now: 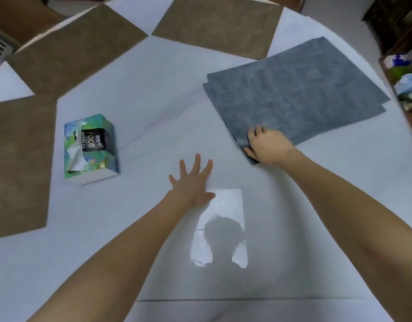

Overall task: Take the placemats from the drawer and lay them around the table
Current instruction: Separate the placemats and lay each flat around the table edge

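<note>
Right now the right hand (266, 145) pinches the near corner of the gray mats (298, 98), with the thumb under the edge and the fingers on top. These mats sit in a small stack by the right edge of the desk (154, 89). At least two are there, because a second edge peeks out below the top one. The left hand (192, 180) lies flat and loose on the bare desk, holding nothing.

Three brown mats (79, 47) already lie along the far and left edges. A tissue box (91, 148) stands nearer the middle.

I think the job now is to peel off just the top gray mat. It helps to rub the corner so only one sheet comes up. The left hand could press down on the mat below so it stays put. Then the top mat can slide to the near edge, where no mat lies yet.
</note>
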